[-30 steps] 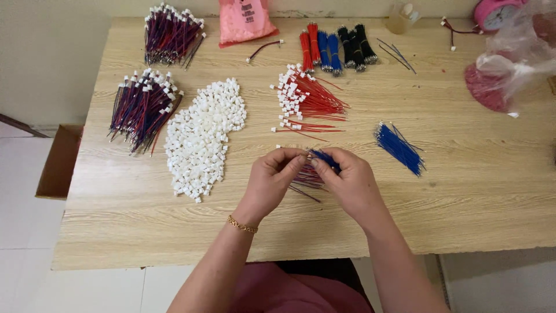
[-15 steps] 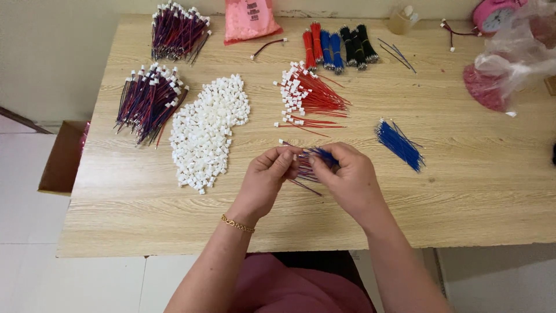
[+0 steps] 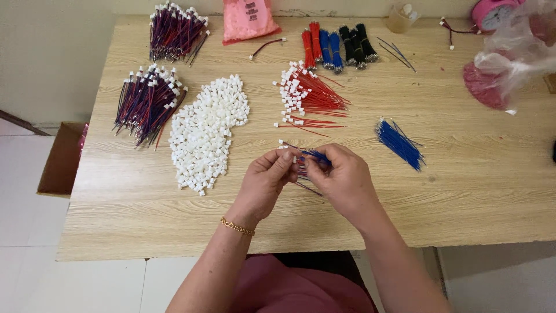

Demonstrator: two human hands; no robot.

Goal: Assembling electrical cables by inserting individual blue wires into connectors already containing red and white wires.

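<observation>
My left hand (image 3: 265, 182) and my right hand (image 3: 343, 177) meet over the middle of the wooden table (image 3: 475, 191). Between the fingertips they pinch a small bunch of red and blue wires (image 3: 306, 159) with white connectors at the left ends. A heap of small white plastic connectors (image 3: 207, 136) lies to the left of my hands. Red wires with white connectors (image 3: 310, 98) lie just beyond my hands. A loose bundle of blue wires (image 3: 399, 142) lies to the right.
Two piles of finished red-and-blue wire sets (image 3: 145, 101) (image 3: 174, 32) sit at the left. Red, blue and black wire bundles (image 3: 336, 43) and a pink bag (image 3: 248, 20) lie at the far edge. A clear plastic bag (image 3: 515, 49) is at far right, a cardboard box (image 3: 58, 159) on the floor left.
My hands stay together on the wire bunch with only small finger motion. The view has shifted slightly, so the table contents sit a little further right and down.
</observation>
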